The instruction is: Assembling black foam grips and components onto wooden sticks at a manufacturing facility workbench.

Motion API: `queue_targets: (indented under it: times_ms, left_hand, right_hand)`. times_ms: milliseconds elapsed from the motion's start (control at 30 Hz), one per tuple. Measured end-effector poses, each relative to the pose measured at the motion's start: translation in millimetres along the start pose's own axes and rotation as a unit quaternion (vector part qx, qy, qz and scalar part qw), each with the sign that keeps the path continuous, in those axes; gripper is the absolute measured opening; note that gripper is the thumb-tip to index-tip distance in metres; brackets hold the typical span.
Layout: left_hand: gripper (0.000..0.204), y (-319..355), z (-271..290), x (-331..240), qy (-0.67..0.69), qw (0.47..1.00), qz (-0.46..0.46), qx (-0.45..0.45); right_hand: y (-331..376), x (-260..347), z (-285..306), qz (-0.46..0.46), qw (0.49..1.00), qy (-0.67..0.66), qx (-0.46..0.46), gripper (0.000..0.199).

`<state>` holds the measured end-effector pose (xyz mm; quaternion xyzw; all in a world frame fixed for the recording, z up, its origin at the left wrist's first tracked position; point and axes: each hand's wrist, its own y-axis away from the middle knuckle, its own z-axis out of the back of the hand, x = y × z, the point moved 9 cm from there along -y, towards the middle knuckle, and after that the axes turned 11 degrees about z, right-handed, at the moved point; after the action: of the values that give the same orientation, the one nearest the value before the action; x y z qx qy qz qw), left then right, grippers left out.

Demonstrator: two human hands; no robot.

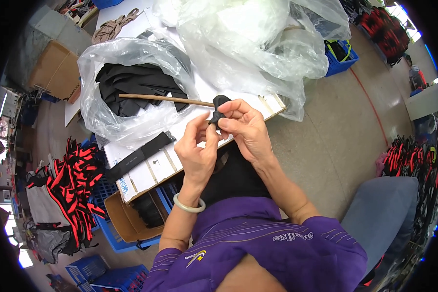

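A small piece of black fabric [221, 103] is bunched between my two hands over the table's near edge. My right hand [249, 130] pinches it between thumb and fingers. From the other side, my left hand [197, 148] closes thumb and forefinger on its lower tip. A thin wooden stick [165, 98] reaches from the left up to the fabric; whether its end goes inside is hidden. Behind the stick, a clear plastic bag [90, 78] lies open around many black fabric strips [131, 80]. One flat black strip [140, 156] lies on the table left of my left hand.
Large clear plastic bags [258, 44] cover the far side of the white table [163, 163]. Below the table stand a cardboard box [119, 219] and blue crates. Red-and-black straps [78, 190] are heaped at left. A grey-blue padded surface [382, 209] is at right.
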<state>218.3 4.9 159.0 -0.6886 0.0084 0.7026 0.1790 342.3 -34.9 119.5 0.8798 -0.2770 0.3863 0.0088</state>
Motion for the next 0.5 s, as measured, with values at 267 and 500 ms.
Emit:
queue_targets:
  times_ms: [267, 500]
  left_hand:
    - [0.018, -5, 4, 17, 0.095, 0.990, 0.096, 0.032]
    - [0.022, -6, -5, 26, 0.185, 0.956, 0.180, 0.138]
  right_hand:
    - [7, 12, -13, 0.133, 0.986, 0.076, 0.062, 0.007]
    - [2, 5, -7, -0.040, 0.994, 0.059, 0.079, 0.019]
